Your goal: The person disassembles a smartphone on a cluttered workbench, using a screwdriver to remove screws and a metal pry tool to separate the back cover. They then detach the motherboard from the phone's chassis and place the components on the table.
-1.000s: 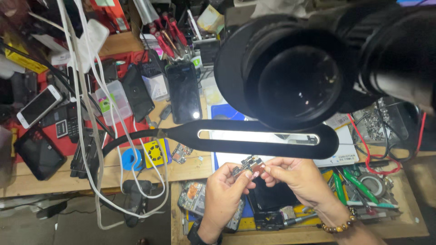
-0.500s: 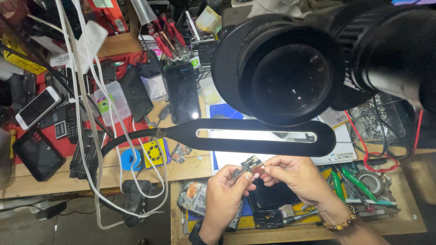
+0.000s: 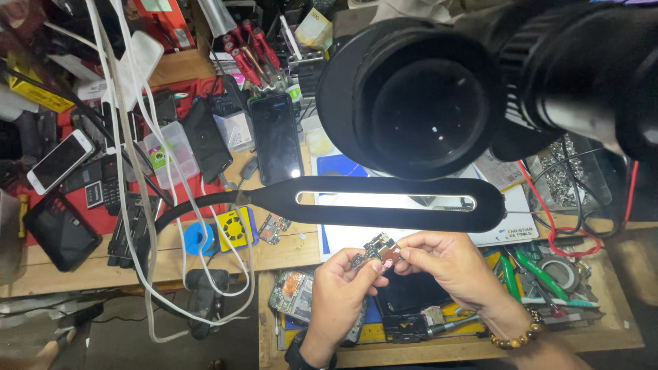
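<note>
Left hand (image 3: pixel 343 288): pinching the left end of a small circuit board (image 3: pixel 379 251) between thumb and fingertips, grip clenched on it.
Right hand (image 3: pixel 449 264): closing its fingertips on the board's right end, grip grasping the same piece.
Circuit board: being held in the air over the front edge of the surface (image 3: pixel 295 250), just under the lamp bar (image 3: pixel 384 202).
Change: the board is sitting a little more level and closer to the light than a second ago, while both hands are keeping their hold; the inspection is continuing, I judge, with nothing set down.
Microscope head (image 3: pixel 425 103): looming over the back of the surface, hiding much of it.
Nearby: a dark phone (image 3: pixel 275 137) is lying toward the back; green-handled tools (image 3: pixel 531 264) are resting at the right front corner.
</note>
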The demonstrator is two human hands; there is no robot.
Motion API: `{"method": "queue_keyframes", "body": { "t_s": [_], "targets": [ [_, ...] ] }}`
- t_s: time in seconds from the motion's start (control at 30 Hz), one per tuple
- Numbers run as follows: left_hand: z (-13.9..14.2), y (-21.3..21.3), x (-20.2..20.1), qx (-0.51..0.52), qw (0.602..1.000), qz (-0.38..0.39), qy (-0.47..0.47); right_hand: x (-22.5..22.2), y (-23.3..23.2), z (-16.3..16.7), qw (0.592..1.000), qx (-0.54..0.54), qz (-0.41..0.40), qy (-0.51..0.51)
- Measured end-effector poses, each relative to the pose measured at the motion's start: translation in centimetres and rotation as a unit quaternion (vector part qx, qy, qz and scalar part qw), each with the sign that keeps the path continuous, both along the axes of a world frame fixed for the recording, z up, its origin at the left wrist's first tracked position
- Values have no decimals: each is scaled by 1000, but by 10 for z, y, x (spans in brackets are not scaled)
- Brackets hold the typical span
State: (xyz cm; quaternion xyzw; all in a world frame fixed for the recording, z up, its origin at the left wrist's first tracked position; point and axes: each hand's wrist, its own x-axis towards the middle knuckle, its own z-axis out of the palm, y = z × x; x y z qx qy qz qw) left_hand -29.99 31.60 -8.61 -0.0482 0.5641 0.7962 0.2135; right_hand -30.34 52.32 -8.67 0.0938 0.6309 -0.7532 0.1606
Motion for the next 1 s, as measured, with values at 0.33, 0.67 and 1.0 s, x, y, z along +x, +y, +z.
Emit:
{"method": "queue_keyframes", "body": {
  "t_s": [0.33, 0.67, 1.0],
  "targets": [
    [10, -4, 0, -63, 993, -64, 74, 1, 7, -10, 1000, 9, 19, 12],
    [-1, 2, 6, -56, 996, -12, 64, 1, 3, -3, 999, 32, 18, -1],
    [-3, -3, 5, -54, 996, -43, 62, 2, 5, -11, 999, 24, 16, 29]
  ]
}}
